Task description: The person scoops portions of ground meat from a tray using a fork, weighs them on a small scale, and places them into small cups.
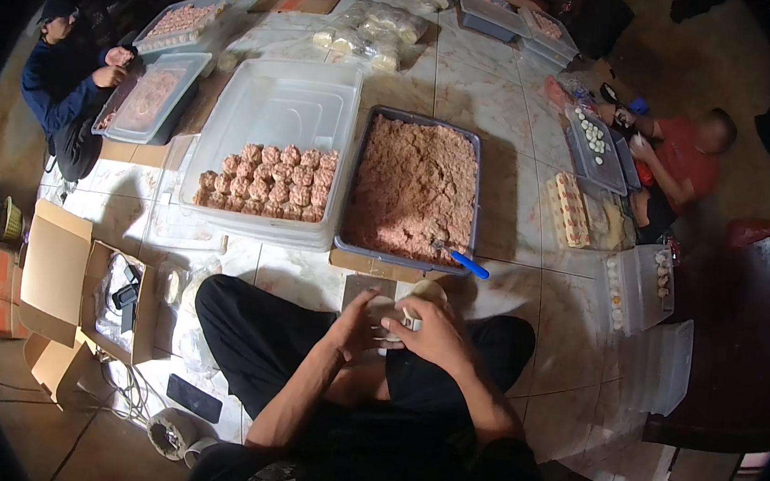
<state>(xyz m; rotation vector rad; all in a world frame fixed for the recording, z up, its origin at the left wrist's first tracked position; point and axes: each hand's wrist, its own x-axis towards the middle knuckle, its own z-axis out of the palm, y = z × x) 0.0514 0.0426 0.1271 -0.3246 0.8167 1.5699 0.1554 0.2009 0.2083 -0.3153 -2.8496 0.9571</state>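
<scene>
My left hand (354,326) and my right hand (437,336) meet above my lap, around a pale round dough wrapper (382,309). Fingers of both hands are on it, and part of it is hidden. A small white piece (413,323) shows under my right fingers; what it is cannot be told. Just beyond lies a stack of pale round wrappers (430,290). Ahead, a grey plastic tub (476,200) holds ground meat mixture (414,181), with a blue-handled utensil (469,263) stuck in its near right corner. Left of it, a clear plastic container (281,87) holds rows of open-topped meat dumplings (280,183).
Bagged wrappers (372,30) lie farther off on the tiled floor (468,76). People sit at left (63,75) and right (681,150), beside other tubs. An open cardboard box (141,315), a black phone (195,398) and a tape roll (170,433) are near my left knee.
</scene>
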